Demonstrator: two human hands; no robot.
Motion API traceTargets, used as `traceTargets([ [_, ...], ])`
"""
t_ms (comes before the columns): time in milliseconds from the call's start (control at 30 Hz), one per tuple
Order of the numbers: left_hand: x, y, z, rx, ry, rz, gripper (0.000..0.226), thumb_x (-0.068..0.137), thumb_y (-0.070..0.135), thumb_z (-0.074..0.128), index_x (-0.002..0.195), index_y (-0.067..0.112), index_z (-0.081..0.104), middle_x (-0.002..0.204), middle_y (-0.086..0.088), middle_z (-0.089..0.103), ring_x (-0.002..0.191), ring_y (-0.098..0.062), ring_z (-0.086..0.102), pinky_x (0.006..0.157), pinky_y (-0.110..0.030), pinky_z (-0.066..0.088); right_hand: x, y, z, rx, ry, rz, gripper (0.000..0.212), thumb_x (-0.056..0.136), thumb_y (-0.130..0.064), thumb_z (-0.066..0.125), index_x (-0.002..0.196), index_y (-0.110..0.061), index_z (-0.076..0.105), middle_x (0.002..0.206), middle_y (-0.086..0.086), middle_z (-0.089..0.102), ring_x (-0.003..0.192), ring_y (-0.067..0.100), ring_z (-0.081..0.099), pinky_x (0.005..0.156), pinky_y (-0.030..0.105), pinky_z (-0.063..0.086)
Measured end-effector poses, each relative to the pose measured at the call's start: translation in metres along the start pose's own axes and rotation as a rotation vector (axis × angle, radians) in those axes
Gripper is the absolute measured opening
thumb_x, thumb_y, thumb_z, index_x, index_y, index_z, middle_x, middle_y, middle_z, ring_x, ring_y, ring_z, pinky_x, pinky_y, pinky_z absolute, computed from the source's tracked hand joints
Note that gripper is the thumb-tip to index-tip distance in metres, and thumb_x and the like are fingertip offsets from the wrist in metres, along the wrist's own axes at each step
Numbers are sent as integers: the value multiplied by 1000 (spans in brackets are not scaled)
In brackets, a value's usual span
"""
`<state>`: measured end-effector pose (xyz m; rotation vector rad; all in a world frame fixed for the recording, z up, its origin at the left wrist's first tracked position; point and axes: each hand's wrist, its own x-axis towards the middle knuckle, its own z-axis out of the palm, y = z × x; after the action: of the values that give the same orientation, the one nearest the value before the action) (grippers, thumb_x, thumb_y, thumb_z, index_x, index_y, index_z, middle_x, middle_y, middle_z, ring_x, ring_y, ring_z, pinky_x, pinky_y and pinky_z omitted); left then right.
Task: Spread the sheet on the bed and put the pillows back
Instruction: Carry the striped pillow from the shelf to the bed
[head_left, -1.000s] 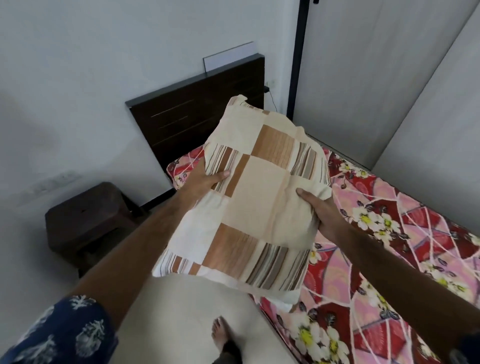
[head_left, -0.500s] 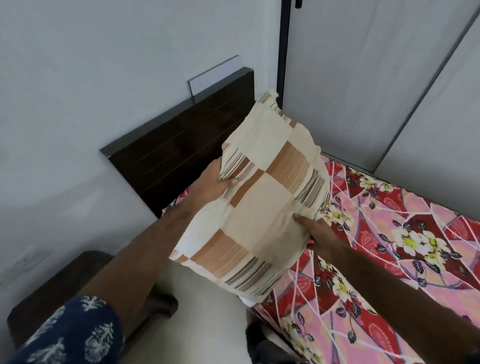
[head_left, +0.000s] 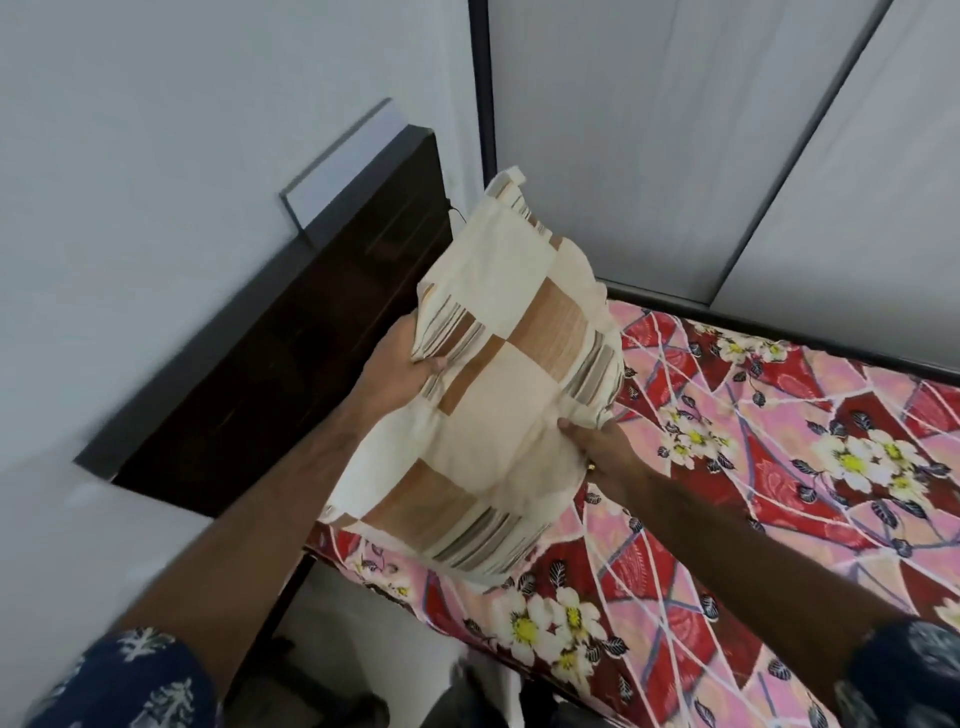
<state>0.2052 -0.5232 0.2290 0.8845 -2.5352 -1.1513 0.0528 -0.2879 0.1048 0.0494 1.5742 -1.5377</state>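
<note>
A cream pillow with brown and striped patches hangs tilted over the head end of the bed. My left hand grips its left edge, thumb on top. My right hand grips its right edge from below. The pillow's lower end is low over the red and pink floral sheet, which lies spread over the mattress; whether it touches I cannot tell. No other pillow shows.
A dark wooden headboard stands against the white wall on the left. Grey wardrobe doors rise behind the bed's far side. A narrow strip of floor runs beside the bed.
Both hands have carried the pillow forward and down over the head of the bed. The view has moved closer to the headboard, and the dark stool has left the frame.
</note>
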Motion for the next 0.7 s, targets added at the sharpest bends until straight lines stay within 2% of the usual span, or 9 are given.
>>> traceTargets([
  [67,25,-11,-16,15,-10,40,60,88,12,73,142,21,49,127,8,59,118,-10,58,106,-39,47,16,-6,17,6,18,-17,42,90,-14,74,128,-2,59,115,14,74,91,24,76,69,42,63],
  [167,63,-32,-36,32,-17,82,69,88,21,76,147,28,42,135,14,54,123,-8,53,108,-37,41,39,-16,43,-4,78,-33,53,79,-28,82,124,-6,63,112,11,76,103,31,73,89,58,58],
  [267,97,-60,-54,81,-33,65,76,90,28,73,153,28,30,141,13,47,127,-9,47,109,-37,37,64,-22,72,-13,140,-65,62,74,-28,85,125,-3,60,113,12,75,101,30,74,81,46,63],
  [367,123,-102,-66,278,21,117,82,93,28,69,157,28,16,157,-5,35,142,-28,40,114,-55,38,94,-25,104,-151,159,-73,47,89,-27,77,120,-1,54,110,10,71,91,22,71,61,25,57],
  [433,135,-126,-67,514,1,145,77,98,28,61,159,18,14,164,-13,23,149,-38,27,117,-62,31,114,-22,121,-280,130,-50,56,95,-38,67,128,0,42,123,11,62,107,24,63,77,31,56],
  [500,138,-144,-60,725,-96,166,74,101,34,52,160,14,12,168,-15,13,154,-40,14,120,-65,22,129,-14,133,-345,110,-21,89,89,-55,63,148,0,25,150,17,45,134,35,49,106,47,47],
  [533,136,-151,-54,789,-148,192,72,102,36,48,160,14,11,168,-14,11,154,-40,9,121,-64,19,133,-12,137,-385,86,-25,97,87,-59,61,154,-3,19,156,15,38,140,35,42,113,52,41],
  [600,130,-161,-44,839,-245,239,72,102,37,44,161,16,8,169,-13,7,155,-38,4,122,-63,14,133,-9,147,-510,42,-85,90,94,-53,60,157,-5,17,150,1,34,144,28,33,120,49,31],
  [700,121,-163,-22,874,-317,265,78,101,39,46,161,15,2,170,-13,0,156,-38,-1,124,-62,6,119,-19,152,-771,20,-169,99,91,-62,57,160,-7,10,165,10,25,151,30,26,122,52,27],
])
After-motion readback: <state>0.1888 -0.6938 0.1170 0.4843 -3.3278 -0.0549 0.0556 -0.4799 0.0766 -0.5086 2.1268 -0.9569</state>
